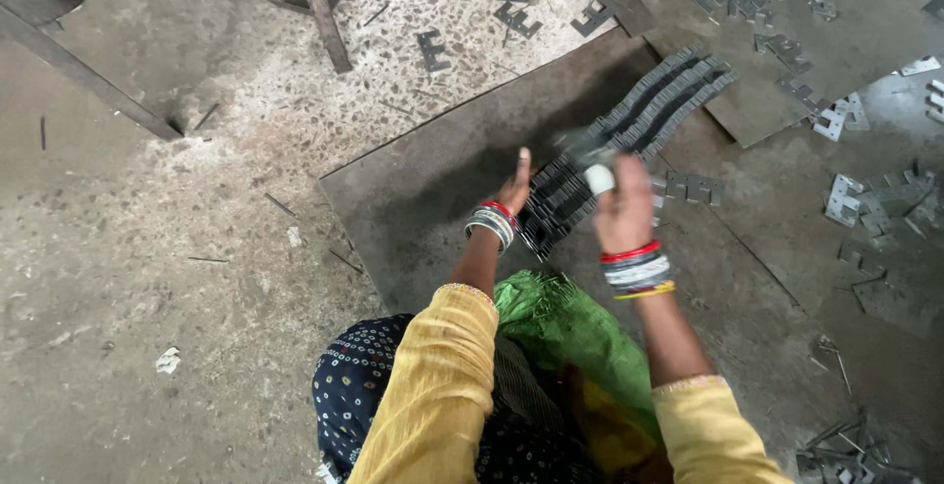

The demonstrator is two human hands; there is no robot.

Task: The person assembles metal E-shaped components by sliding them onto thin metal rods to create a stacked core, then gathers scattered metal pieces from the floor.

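Single view only, worn on the head, looking steeply down and a little forward over yellow sleeves and lap. Close to the hands: left hand [513,189] and right hand [622,211] just below frame centre, at arm's reach, both on a long row of stacked metal plates [629,135] running away toward the upper right. Flat metal sheet [423,199] filling the middle, speckled concrete floor [147,248] across the left half, loose stamped pieces [846,199] along the right edge. No second view, so nothing shared.
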